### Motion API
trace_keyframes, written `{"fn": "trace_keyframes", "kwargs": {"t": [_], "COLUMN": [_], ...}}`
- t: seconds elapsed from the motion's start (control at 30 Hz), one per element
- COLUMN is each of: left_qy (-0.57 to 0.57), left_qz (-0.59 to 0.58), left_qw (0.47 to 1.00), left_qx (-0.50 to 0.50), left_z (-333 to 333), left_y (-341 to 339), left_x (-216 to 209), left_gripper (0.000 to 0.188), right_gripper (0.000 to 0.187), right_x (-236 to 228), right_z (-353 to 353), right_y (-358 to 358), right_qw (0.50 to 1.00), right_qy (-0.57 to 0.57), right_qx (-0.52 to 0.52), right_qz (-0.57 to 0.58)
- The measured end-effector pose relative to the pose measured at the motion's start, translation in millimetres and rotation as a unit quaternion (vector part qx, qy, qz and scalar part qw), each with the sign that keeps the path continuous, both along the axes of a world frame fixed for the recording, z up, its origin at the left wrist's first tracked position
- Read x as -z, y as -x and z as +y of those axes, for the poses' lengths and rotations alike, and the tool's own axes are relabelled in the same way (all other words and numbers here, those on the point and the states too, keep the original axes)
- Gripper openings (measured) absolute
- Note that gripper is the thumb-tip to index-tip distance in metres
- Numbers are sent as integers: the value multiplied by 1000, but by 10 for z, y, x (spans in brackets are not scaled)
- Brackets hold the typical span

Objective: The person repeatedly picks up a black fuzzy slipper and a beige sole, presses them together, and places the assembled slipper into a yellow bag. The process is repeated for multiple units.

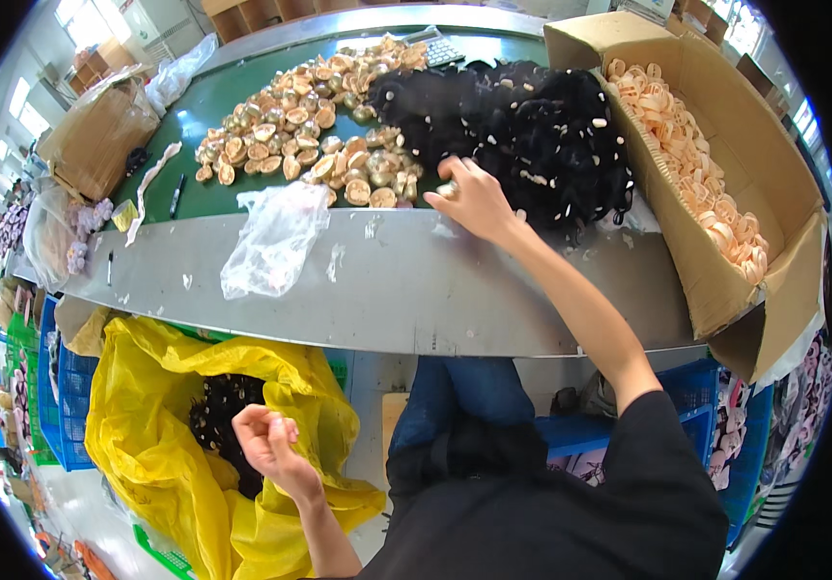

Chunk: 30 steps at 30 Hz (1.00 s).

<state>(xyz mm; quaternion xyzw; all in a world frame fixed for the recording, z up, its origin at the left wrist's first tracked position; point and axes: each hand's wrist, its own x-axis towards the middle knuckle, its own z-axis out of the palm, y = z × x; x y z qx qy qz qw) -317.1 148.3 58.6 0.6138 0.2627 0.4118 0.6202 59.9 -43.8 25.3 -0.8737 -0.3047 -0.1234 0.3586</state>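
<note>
My right hand (479,201) reaches over the table's near edge, thumb and fingers closed around a small gold rounded shell (448,189). Just beside it lies a big heap of black soft loops (542,135) dotted with small pale pieces. To its left spreads a pile of gold, cup-like half shells (271,140), many with their tan insides showing. Lower down, my left hand (276,449) hovers above a yellow plastic bag (136,435), fingers curled in; what they hold, if anything, is hidden. Black pieces with pale dots (228,416) lie inside the bag.
An open cardboard box (774,145) of peach-coloured bands (677,135) stands at the right. On the table are a crumpled clear bag (276,237), a black marker (177,196) and a calculator (440,48). Another carton (102,135) sits at the left. Blue crates (73,396) flank the yellow bag.
</note>
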Motion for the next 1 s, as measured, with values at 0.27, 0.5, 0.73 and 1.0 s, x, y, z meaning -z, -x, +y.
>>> {"fn": "trace_keyframes", "kwargs": {"t": [0.27,0.5,0.73,1.0], "left_qy": [-195,-602,-603,-469], "left_qz": [140,121,147,162], "left_qw": [938,764,651,753], "left_qx": [251,197,437,432], "left_z": [179,589,234,-67], "left_y": [-1888,-5058,-5779,-4381], "left_x": [-135,140,495,-119], "left_gripper": [14,42,42,41], "right_gripper": [23,16,15,15], "right_x": [178,758,651,705], "right_z": [-1399,-1565,-1765,-1642], "right_y": [1461,2199,2085,2056], "right_qw": [937,919,968,956], "right_qy": [-270,-218,-142,-142], "right_qx": [163,329,198,241], "right_qz": [151,-5,-58,-85]}}
